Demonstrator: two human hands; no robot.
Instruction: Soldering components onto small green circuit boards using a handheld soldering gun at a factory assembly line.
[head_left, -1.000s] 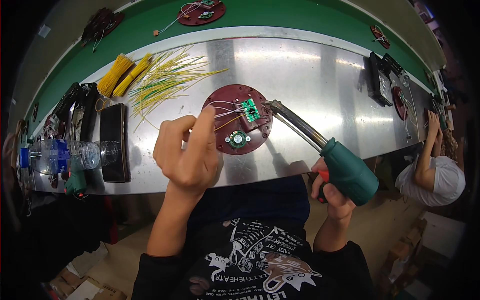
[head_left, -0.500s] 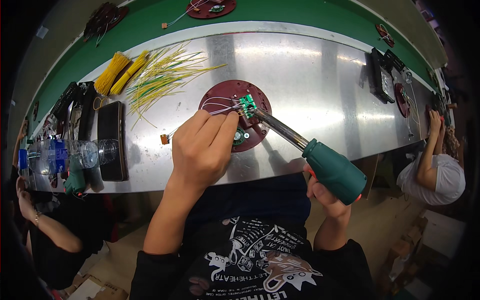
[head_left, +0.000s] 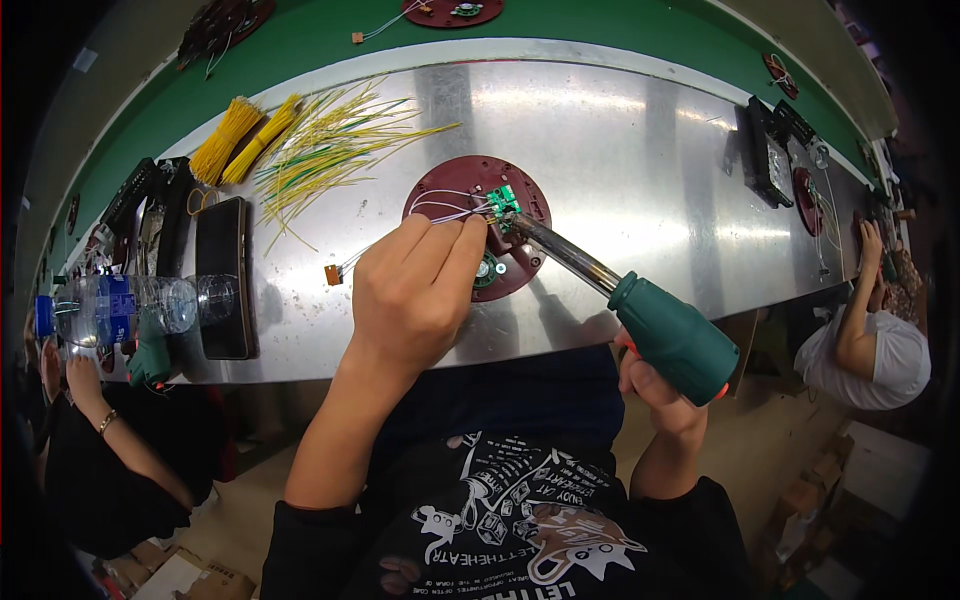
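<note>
A round dark-red plastic disc (head_left: 437, 187) lies on the metal bench, carrying a small green circuit board (head_left: 502, 201) and a round speaker (head_left: 487, 268). Thin white wires (head_left: 452, 193) loop over the disc to the board. My left hand (head_left: 412, 290) pinches thin wires at the board's left edge, its fingertips partly hiding them. A small orange-brown connector piece (head_left: 332, 274) on wires sticks out left of that hand. My right hand (head_left: 657, 378) is wrapped round the green handle of a soldering iron (head_left: 672, 340), whose metal tip reaches the board's lower edge.
Yellow and green cut wires (head_left: 322, 160) lie spread at the back left beside yellow wire bundles (head_left: 225, 140). A dark phone (head_left: 222, 280) and a plastic bottle (head_left: 130, 310) lie at left. Black boxes (head_left: 765, 155) stand at right. A green belt (head_left: 560, 25) runs behind; co-workers sit on both sides.
The discs on the green belt have shifted right. My hands, the disc and the soldering iron keep nearly the same arrangement. The left co-worker's arm has moved.
</note>
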